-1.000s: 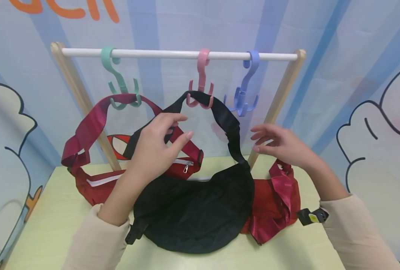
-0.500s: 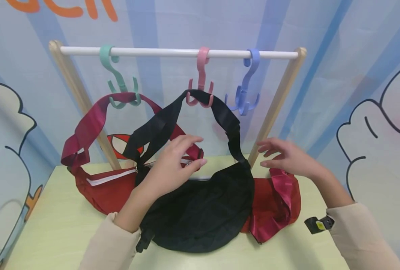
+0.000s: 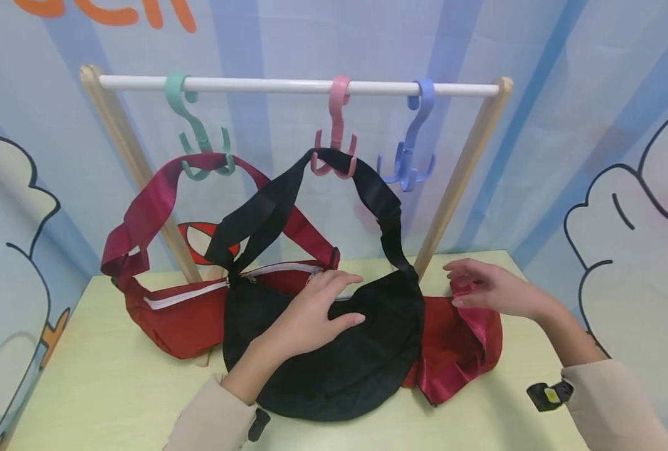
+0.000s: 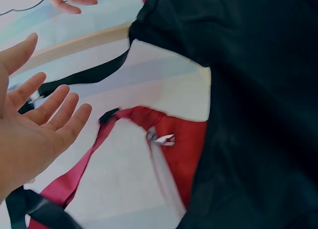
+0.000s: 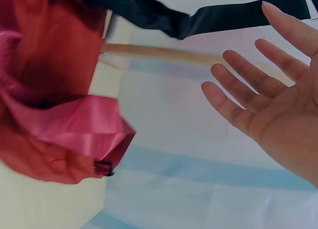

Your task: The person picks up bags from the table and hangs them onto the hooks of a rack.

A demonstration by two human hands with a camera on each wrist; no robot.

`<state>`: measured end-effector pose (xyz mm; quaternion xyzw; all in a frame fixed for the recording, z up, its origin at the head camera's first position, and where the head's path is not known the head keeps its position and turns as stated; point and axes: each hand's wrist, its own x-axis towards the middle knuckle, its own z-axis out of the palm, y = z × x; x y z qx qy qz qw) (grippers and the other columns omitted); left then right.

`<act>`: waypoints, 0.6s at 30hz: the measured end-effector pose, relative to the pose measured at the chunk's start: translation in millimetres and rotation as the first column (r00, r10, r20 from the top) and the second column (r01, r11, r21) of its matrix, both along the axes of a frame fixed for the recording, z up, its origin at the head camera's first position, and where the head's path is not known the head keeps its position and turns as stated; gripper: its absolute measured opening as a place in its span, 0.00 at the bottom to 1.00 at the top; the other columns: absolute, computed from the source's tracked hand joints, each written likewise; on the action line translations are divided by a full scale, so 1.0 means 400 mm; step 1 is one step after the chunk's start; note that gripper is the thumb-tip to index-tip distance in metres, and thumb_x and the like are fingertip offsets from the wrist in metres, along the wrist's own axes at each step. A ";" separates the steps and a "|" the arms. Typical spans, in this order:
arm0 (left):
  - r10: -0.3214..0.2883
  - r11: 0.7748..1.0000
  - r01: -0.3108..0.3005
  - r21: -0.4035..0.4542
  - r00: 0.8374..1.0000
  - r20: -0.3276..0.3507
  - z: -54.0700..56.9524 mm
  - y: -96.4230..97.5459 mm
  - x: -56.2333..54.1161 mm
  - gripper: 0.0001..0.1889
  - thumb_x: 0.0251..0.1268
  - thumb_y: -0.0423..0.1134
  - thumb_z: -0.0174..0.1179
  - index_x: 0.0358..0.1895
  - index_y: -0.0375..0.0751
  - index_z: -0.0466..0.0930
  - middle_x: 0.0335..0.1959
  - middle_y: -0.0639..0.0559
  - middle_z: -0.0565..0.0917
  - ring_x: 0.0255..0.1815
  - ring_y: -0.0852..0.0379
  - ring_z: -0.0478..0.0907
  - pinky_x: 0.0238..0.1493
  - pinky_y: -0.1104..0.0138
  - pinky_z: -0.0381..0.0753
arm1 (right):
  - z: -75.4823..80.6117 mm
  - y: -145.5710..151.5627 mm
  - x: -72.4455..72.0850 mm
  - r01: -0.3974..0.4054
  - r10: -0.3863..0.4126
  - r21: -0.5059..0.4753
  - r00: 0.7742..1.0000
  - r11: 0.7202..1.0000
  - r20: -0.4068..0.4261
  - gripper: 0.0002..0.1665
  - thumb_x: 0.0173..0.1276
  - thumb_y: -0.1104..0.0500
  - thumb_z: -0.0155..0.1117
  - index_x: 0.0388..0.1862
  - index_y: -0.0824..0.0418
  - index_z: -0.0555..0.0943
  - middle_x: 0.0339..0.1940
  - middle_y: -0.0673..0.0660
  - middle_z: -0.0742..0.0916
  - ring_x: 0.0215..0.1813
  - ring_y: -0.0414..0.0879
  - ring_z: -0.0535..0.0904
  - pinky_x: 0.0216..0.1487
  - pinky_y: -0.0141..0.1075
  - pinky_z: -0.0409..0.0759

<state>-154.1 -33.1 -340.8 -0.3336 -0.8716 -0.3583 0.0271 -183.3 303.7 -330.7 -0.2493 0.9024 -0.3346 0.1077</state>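
A black waist bag [image 3: 345, 369] hangs by its strap from the pink hook [image 3: 336, 125]. My left hand [image 3: 317, 319] hovers in front of this bag, fingers loosely spread and holding nothing; the left wrist view shows its open palm. Over at the right, a red bag [image 3: 441, 332] lies on the table, its crimson strap [image 3: 477, 326] bunched on top. My right hand [image 3: 494, 291] is just above that strap with relaxed fingers and nothing in them. Behind the black bag, another red bag [image 3: 182, 319] hangs from the green hook [image 3: 198, 125], its left part visible and its middle partly hidden.
A wooden rack carries a white rod [image 3: 266, 86] across the back. The blue hook [image 3: 406, 156] on its right side bears no bag. Pale yellow table [image 3: 86, 369] lies beneath everything, and a printed curtain [image 3: 537, 50] stands behind.
Both hands have come down and a little to the right: the left from the black strap to the bag's front, the right toward the red bag on the table. The bags stay put.
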 end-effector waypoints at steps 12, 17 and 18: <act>-0.053 0.993 0.065 -0.102 0.992 0.115 -0.093 0.071 0.023 0.27 0.57 0.45 0.63 0.60 0.44 0.69 0.57 0.49 0.70 0.59 0.52 0.64 0.58 0.59 0.67 | -0.075 0.078 0.048 0.048 -0.048 -0.005 0.994 0.999 0.099 0.33 0.59 0.57 0.65 0.61 0.68 0.66 0.56 0.68 0.74 0.57 0.64 0.69 0.49 0.51 0.73; -0.086 0.984 0.109 -0.140 0.983 0.162 -0.139 0.110 0.035 0.26 0.57 0.46 0.63 0.60 0.46 0.69 0.56 0.51 0.70 0.57 0.54 0.64 0.56 0.62 0.67 | -0.115 0.109 0.064 0.031 -0.028 -0.028 0.993 0.999 0.115 0.33 0.60 0.57 0.64 0.60 0.70 0.66 0.56 0.69 0.73 0.57 0.67 0.67 0.53 0.61 0.65; -0.095 0.982 0.119 -0.147 0.982 0.161 -0.148 0.118 0.037 0.26 0.57 0.46 0.63 0.59 0.47 0.69 0.56 0.52 0.71 0.57 0.55 0.65 0.56 0.62 0.68 | -0.124 0.116 0.067 0.030 -0.026 -0.031 0.993 0.999 0.117 0.32 0.60 0.57 0.65 0.59 0.70 0.66 0.56 0.69 0.73 0.57 0.67 0.66 0.53 0.62 0.64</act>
